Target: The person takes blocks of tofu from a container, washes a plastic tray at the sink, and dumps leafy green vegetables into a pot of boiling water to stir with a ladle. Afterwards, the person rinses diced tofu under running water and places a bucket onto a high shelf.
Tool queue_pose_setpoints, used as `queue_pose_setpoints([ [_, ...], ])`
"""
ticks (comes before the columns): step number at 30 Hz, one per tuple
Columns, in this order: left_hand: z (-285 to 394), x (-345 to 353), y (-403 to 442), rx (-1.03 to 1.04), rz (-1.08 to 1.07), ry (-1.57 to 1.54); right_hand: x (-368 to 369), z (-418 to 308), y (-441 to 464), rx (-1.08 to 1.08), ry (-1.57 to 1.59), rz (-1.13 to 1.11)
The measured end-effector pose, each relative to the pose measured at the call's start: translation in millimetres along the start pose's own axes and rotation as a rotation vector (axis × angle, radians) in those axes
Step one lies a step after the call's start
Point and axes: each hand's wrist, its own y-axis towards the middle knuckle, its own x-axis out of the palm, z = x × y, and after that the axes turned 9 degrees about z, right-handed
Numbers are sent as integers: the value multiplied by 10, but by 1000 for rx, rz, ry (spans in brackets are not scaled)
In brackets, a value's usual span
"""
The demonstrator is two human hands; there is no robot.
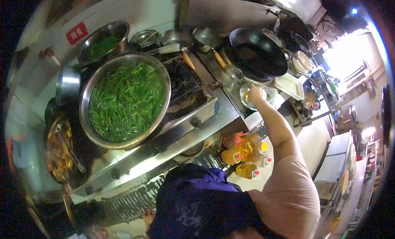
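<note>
My right hand (258, 96) reaches out to the far right of the stove, fingers closed at a small metal bowl (245, 100) with something yellowish in it. Whether they grip its rim or something inside is hidden. Clear plastic wrapping (270, 93) lies just beyond the hand. What look like the fingertips of my left hand (149, 216) show low beside my dark apron (193, 202), too little to tell their pose. A wide metal basin (166, 93) full of cut green vegetables in liquid (125, 101) sits on the stove.
A large black wok (259, 54) stands behind the bowl, beside a white tray (290, 86). Wooden-handled pans (207, 39) line the back. A smaller pot of greens (103, 48) and an oily wok (59, 150) are at left. Oil bottles (249, 147) stand on the floor.
</note>
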Motion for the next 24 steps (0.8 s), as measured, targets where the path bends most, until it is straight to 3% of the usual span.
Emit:
queue_pose_setpoints([
  [4, -30, -143, 189, -43, -5, 1, -191, -148, 332, 62, 457, 202],
  [5, -68, -248, 64, -21, 1, -21, -552, -370, 281, 50, 759, 173],
  [6, -106, -360, -96, 12, 8, -48, -1011, -705, 141, 107, 958, 111],
  [7, -196, -376, -73, 218, 98, -105, -1195, -873, 158, 24, 1189, -30],
  [8, -297, -372, -52, 427, 187, -143, -1647, -1182, -29, 1, 1173, -162],
  [10, -243, -211, 8, 543, 344, 267, -1990, -1593, -216, -142, 1326, -381],
  [13, -177, 316, -22, 772, 428, 905, -2418, -2210, -582, -246, 1153, -659],
  [15, -151, 672, -90, 872, 431, 1097, -2589, -2630, -773, -335, 1026, -780],
  [17, -64, 605, 0, 862, 453, 1102, -2657, -2998, -877, -394, 952, -849],
  [19, 216, 353, 227, 542, 487, 647, -2715, -3308, -938, -443, 852, -879],
  [24, 532, -18, 308, 344, 428, 391, -2700, -3795, -949, -450, 703, -986],
])
